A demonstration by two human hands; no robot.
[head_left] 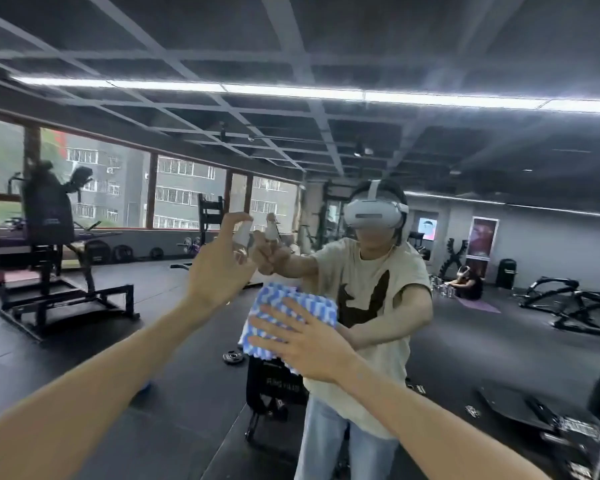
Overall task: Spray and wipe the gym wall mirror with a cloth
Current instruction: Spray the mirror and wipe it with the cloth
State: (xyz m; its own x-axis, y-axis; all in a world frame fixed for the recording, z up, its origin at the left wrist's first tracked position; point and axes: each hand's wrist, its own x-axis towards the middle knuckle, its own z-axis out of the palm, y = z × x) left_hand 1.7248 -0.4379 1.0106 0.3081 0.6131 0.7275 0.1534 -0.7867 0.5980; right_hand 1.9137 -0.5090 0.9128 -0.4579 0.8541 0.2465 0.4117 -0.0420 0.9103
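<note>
Mirror [499, 323] has cloth [291, 303] pressed on it by flat right hand [305, 344]; left hand [215, 268] grips spray bottle [242, 237]

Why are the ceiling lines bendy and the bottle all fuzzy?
Head view: the wide lens bends the ceiling lines; the light strip glares white; the bottle in the left hand is blurred; the cloth under the right hand is sharper.

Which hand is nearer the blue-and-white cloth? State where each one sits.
Right. The right hand presses flat on the blue-and-white cloth; the left hand is above and left of it, gripping a spray bottle.
</note>
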